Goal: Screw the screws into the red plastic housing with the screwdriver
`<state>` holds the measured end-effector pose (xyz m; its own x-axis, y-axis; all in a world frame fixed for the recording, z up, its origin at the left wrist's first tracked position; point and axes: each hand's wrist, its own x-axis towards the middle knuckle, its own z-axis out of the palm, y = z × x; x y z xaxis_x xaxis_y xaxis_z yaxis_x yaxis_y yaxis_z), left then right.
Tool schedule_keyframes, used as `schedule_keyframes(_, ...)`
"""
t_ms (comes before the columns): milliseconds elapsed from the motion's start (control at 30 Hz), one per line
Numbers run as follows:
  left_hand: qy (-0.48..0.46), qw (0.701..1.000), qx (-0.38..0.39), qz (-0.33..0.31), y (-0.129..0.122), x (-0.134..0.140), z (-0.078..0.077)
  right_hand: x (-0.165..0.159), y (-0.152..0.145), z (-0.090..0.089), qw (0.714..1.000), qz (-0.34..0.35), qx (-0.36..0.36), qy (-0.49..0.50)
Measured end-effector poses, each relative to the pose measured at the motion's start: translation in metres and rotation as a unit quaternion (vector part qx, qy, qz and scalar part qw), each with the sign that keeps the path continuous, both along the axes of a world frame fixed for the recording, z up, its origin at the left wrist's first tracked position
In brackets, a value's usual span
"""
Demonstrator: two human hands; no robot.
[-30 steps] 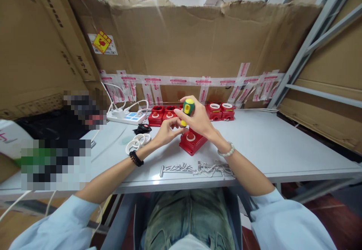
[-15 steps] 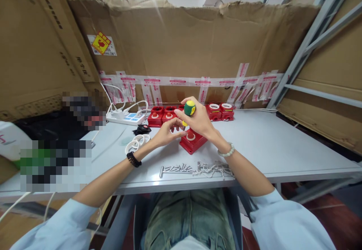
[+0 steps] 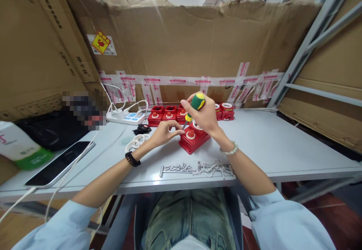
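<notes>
My right hand (image 3: 206, 115) is closed round the green and yellow handle of a screwdriver (image 3: 197, 101). Its shaft slants down and left, the tip ending beside the far left edge of a red box-like housing (image 3: 189, 144). That housing has a raised round knob with a white ring and, behind it, a second white ring partly covered by my right hand. At the screwdriver's tip, the thumb and fingertips of my left hand (image 3: 164, 134) are pinched together. What they hold, if anything, is too small to make out.
Several loose screws (image 3: 178, 167) and a metal T-shaped tool with white string (image 3: 213, 169) lie near the front edge. White rings (image 3: 137, 142) and a black packet (image 3: 142, 129) are at left. More red housings (image 3: 155, 117), a power strip (image 3: 127, 118) and a phone (image 3: 60, 163) surround the work.
The screwdriver has tilted, its handle leaning right and its shaft now showing. My right hand has shifted slightly right; more of the red housing is visible. My left hand stays nearly in place.
</notes>
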<state>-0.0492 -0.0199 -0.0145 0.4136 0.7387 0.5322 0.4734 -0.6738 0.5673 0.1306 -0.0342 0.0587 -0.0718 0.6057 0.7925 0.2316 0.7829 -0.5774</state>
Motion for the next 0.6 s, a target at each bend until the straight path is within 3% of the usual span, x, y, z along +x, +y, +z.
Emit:
schedule_keyframes(167,0.034,0.998,-0.042,-0.027,-0.004,0.0,-0.001,0.005,-0.003,0.005,0.999,-0.027,-0.008,0.032)
schedule_keyframes(333,0.067,0.998,0.013,-0.002,-0.003,0.007,-0.007,0.007,-0.003,0.005,0.999,-0.036,-0.011,0.039)
schedule_keyframes(500,0.067,0.994,0.079,0.033,-0.014,0.005,0.004,0.012,-0.002,0.009,0.996,-0.046,0.015,0.068)
schedule_keyframes(600,0.097,0.994,0.045,-0.019,-0.035,0.003,0.01,0.019,0.001,0.012,0.992,-0.054,0.03,0.108)
